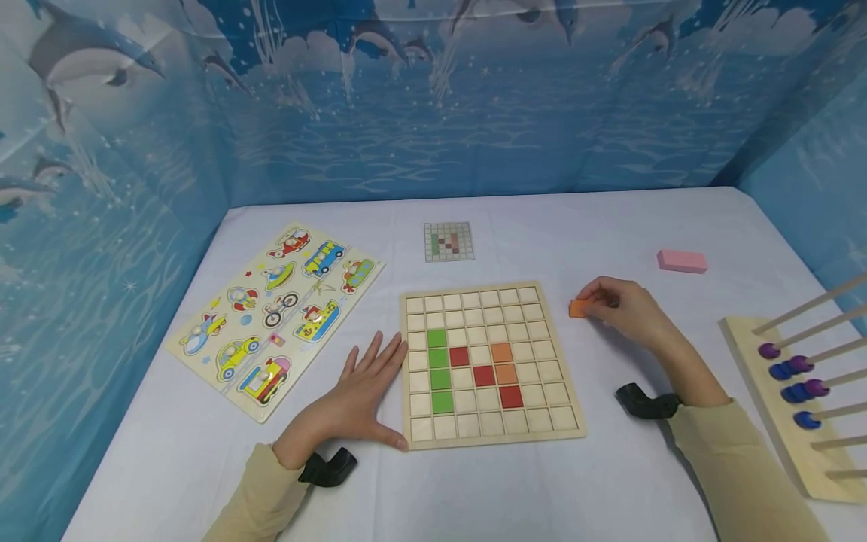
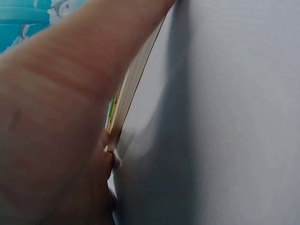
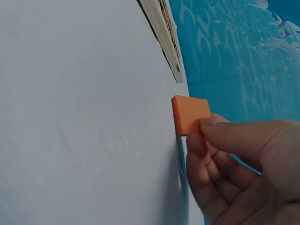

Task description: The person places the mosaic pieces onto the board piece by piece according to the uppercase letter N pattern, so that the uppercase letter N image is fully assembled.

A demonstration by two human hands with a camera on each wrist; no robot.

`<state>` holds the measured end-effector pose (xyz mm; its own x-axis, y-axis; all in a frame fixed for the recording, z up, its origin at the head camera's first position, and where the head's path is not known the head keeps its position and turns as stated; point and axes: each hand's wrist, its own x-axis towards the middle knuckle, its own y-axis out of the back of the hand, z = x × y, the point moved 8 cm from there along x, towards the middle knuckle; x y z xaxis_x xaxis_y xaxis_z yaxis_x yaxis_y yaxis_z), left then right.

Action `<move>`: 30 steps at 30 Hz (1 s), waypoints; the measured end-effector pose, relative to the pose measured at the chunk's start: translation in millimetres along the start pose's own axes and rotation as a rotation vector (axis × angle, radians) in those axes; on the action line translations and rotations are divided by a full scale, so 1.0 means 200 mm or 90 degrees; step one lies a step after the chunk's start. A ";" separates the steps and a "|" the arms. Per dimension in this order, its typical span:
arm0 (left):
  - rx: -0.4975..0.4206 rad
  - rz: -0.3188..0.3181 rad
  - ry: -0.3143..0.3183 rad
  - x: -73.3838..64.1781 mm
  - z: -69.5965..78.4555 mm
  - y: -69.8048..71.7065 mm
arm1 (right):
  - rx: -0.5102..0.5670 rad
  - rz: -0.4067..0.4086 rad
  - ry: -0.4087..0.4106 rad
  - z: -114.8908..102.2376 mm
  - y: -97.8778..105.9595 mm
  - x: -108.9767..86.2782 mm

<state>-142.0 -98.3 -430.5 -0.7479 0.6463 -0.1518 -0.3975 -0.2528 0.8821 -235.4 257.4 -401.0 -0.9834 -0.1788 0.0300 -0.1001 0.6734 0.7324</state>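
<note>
In the head view a wooden grid board [image 1: 481, 429] lies on the white table. Its cells hold a column of green tiles [image 1: 440, 358], several red tiles [image 1: 484, 376] and two orange tiles [image 1: 501, 352]. My left hand [image 1: 362, 391] rests with spread fingers against the board's left edge, fingertips and thumb at the rim. To the right of the board my right hand [image 1: 626, 312] pinches an orange square tile [image 3: 192, 115] between thumb and fingers, close over the table. Behind the board lies a small printed pattern card [image 1: 449, 242] with green, red and orange marks.
A vehicle puzzle board [image 1: 271, 391] lies slanted at the left. A pink block [image 1: 681, 261] sits at the back right. On the far right stands a wooden peg rack [image 1: 765, 376] with purple and blue beads. A blue dolphin-print cloth [image 1: 474, 143] hangs behind the table.
</note>
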 end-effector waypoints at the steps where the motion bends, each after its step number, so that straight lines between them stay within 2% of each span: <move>1: 0.000 0.000 0.000 0.00 0.00 0.00 | 0.001 0.001 -0.005 0.00 0.01 0.00; 4: -0.002 -0.002 0.002 0.00 0.00 0.00 | 0.001 0.013 -0.017 -0.03 0.04 -0.01; 9: 0.004 -0.004 0.003 0.00 0.00 0.00 | 0.031 0.038 0.006 -0.12 0.07 -0.01; 14: 0.003 -0.002 0.002 0.00 0.00 0.00 | 0.084 0.034 0.024 -0.26 0.04 0.00; 17: 0.004 -0.001 0.002 0.00 0.00 0.00 | 0.119 0.010 0.042 -0.33 -0.02 0.03; 20: 0.001 -0.002 0.001 0.00 0.00 0.00 | 0.175 -0.036 0.056 -0.37 -0.11 0.06; 26: -0.001 -0.005 0.002 0.00 0.00 0.00 | 0.301 -0.121 0.026 -0.39 -0.26 0.09; 28: 0.000 -0.005 0.002 0.00 0.00 0.00 | 0.322 -0.140 0.026 -0.39 -0.29 0.09; 30: 0.000 -0.004 0.002 0.00 0.00 0.00 | 0.314 -0.151 0.030 -0.39 -0.32 0.09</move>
<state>-142.2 -97.4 -430.7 -0.7470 0.6455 -0.1592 -0.4028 -0.2489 0.8808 -235.8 155.2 -394.9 -0.9184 -0.3912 -0.0593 -0.3889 0.8650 0.3170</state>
